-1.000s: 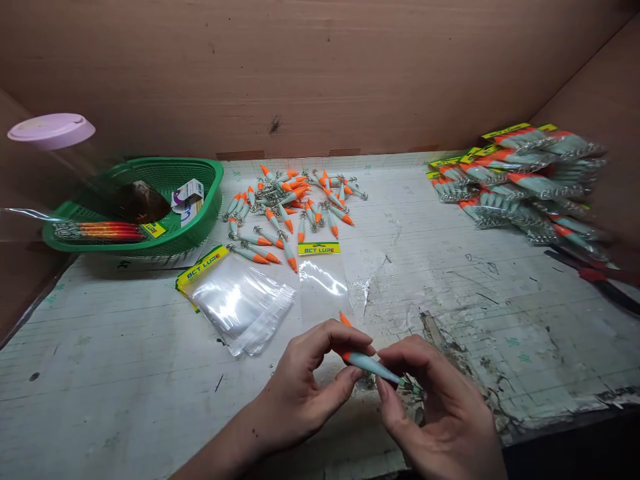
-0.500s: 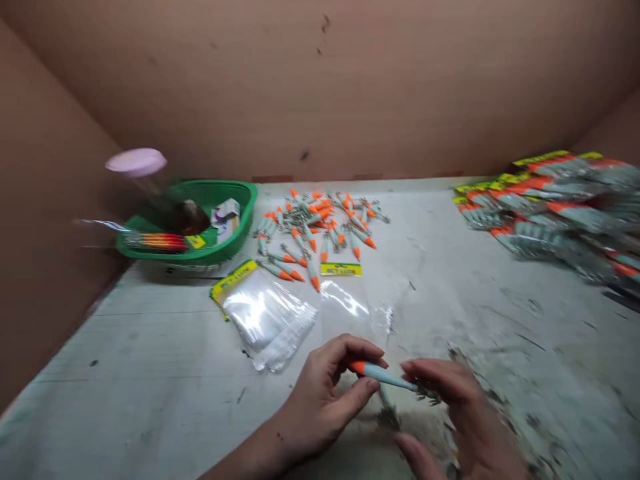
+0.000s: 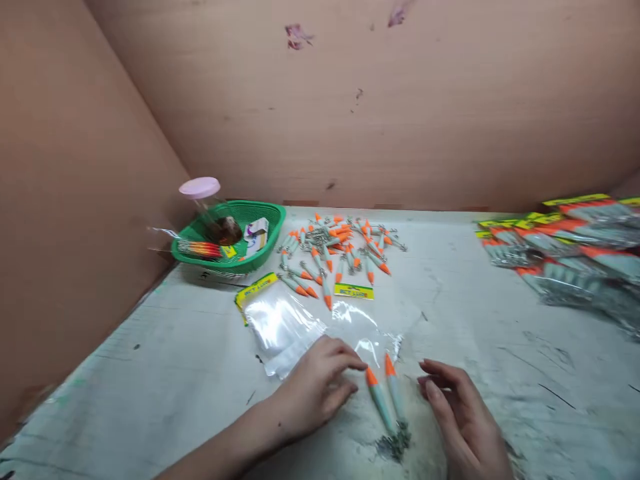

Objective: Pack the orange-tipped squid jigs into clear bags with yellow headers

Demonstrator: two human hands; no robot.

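Observation:
Two fishing lures [image 3: 381,402] with orange tips and pale green bodies lie side by side on the table, their hooks toward me. My left hand [image 3: 320,381] is just left of them, fingers loosely bent and apart, holding nothing. On the other side, my right hand [image 3: 460,417] hovers with nothing in it, thumb near the forefinger. Beyond the lures lies a single clear bag [image 3: 357,320] with a yellow header card. To its left is a stack of similar clear bags [image 3: 283,320]. Behind these spreads a heap of loose lures [image 3: 340,243].
A green basket [image 3: 280,230] at the back left holds a jar with a pink lid [image 3: 200,187], a small box and a packet of red-yellow items. Packed bags of lures [image 3: 575,247] are piled at the right. A brown wall [image 3: 450,120] closes off the back.
The lure that my left hand held now lies beside another on the table. Both hands have moved apart, and the camera view has shifted left and up.

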